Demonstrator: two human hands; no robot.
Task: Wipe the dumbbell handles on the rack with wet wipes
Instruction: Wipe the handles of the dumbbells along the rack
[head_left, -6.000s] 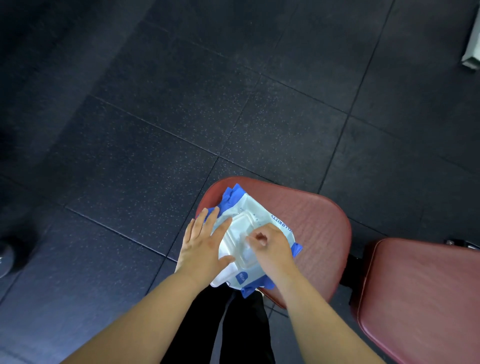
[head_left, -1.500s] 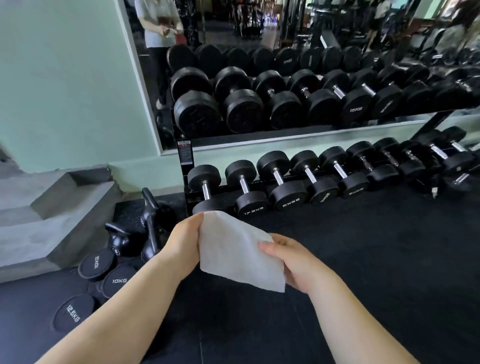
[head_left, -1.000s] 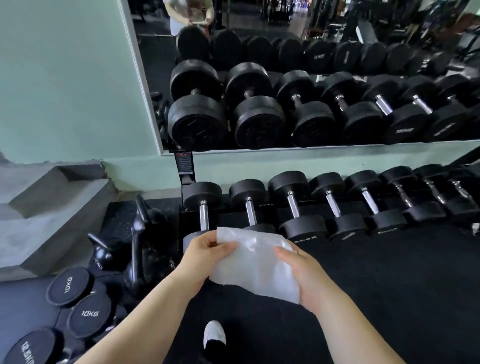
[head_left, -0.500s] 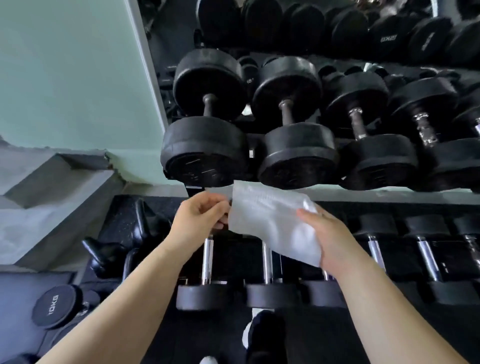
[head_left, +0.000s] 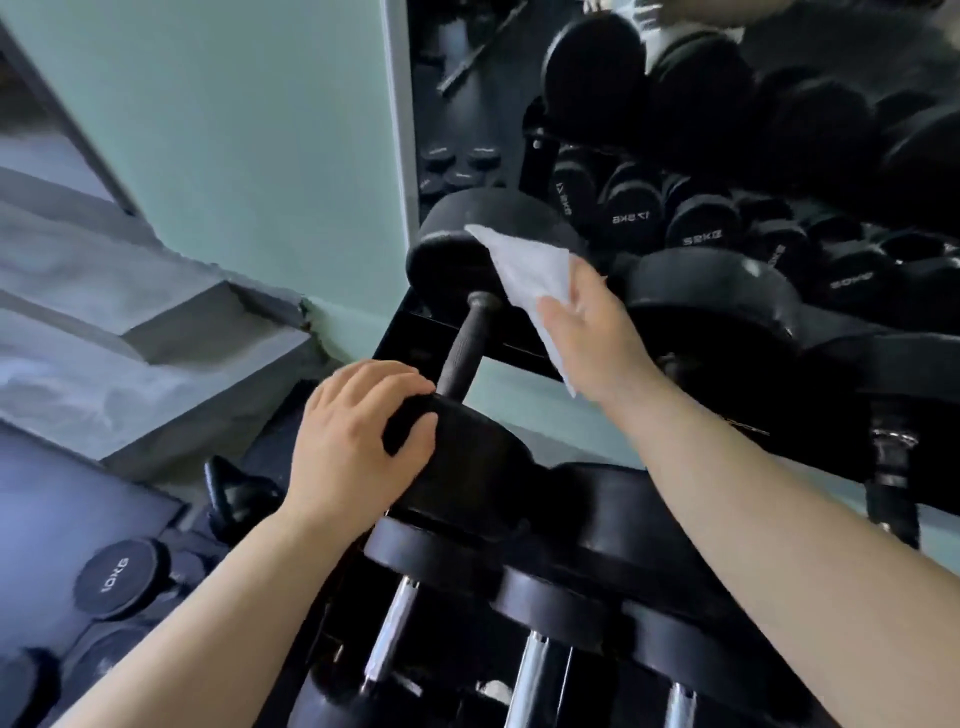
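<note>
Rack (head_left: 410, 336) holds a dumbbell (head_left: 462, 353); left hand (head_left: 353, 441) grips its head, right hand (head_left: 592, 332) grasps wipe (head_left: 530, 265).

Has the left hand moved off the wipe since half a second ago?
Yes. The left hand has let go of the wipe and now grips the near head of the leftmost upper dumbbell.

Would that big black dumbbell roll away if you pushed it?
Probably not easily. The dumbbell has thick, wide heads, so it is likely heavy. Round heads could roll, but the left hand grips its near head, likely steadying it. Its dark handle looks textured, so probably not slippery.
</note>
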